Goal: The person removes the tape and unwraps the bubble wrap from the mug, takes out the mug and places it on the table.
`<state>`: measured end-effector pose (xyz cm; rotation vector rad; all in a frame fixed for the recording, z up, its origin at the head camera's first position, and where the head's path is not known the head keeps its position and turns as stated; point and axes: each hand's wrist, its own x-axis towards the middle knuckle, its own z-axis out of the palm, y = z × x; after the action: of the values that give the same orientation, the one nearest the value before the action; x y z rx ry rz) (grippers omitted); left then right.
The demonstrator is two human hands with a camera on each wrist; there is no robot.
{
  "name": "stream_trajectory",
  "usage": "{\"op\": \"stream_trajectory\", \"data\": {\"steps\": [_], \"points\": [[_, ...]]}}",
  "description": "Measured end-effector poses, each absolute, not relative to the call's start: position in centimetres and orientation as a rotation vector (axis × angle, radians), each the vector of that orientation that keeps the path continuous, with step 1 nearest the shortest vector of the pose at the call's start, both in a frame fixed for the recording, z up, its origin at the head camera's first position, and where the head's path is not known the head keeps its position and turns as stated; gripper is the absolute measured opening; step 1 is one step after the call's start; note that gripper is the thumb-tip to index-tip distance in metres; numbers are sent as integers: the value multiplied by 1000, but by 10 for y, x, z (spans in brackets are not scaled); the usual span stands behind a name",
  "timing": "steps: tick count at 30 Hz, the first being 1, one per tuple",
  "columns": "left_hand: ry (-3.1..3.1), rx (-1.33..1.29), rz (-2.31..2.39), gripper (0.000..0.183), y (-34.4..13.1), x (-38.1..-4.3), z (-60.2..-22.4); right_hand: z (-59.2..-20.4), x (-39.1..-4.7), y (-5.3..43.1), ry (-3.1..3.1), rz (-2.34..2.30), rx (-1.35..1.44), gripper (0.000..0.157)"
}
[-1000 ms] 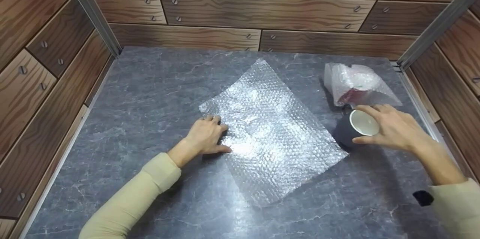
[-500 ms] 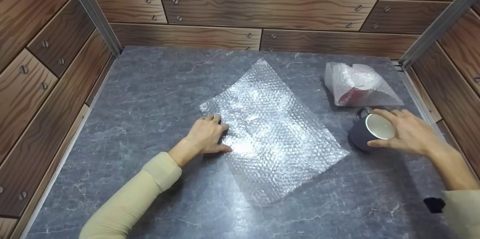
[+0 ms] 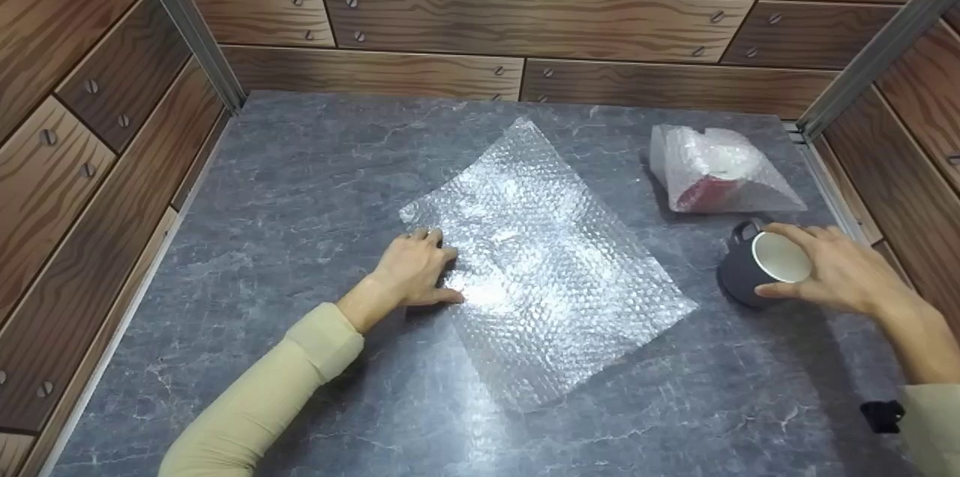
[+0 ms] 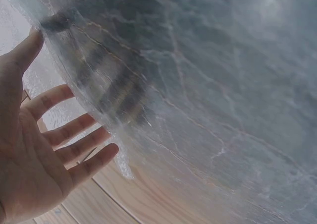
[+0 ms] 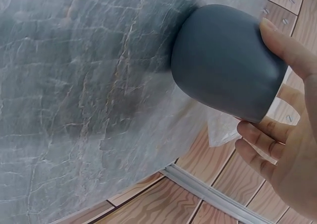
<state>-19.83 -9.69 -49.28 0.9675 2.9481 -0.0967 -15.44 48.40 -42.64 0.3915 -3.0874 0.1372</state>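
A sheet of bubble wrap (image 3: 555,259) lies flat, turned cornerwise, on the table. At its left edge my left hand (image 3: 412,267) touches it with spread fingers; the left wrist view shows the fingertips (image 4: 113,150) along that edge. To the right of the sheet is a dark mug (image 3: 750,267) with a white inside, its handle pointing to the back. My right hand (image 3: 847,271) grips the mug near its rim, the thumb on the near side and the fingers on the far side. In the right wrist view the mug's base is at the tabletop.
Behind the mug sits a bubble-wrapped bundle (image 3: 724,169) with something red and white inside. The grey marbled table (image 3: 300,177) is enclosed by wood-patterned walls (image 3: 465,19) at the back and sides, with metal posts (image 3: 187,23) in the corners.
My right hand has moved the mug to the right, from beside the sheet's right corner to a spot apart from it. The left hand and the sheet have stayed put.
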Motion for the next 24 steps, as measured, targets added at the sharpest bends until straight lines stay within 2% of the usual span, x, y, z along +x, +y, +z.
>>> {"op": "stream_trajectory", "data": {"steps": [24], "points": [[2949,980,-99,81,-96,-199,-494,-432,-151,492,-3113,184,357,99]]}}
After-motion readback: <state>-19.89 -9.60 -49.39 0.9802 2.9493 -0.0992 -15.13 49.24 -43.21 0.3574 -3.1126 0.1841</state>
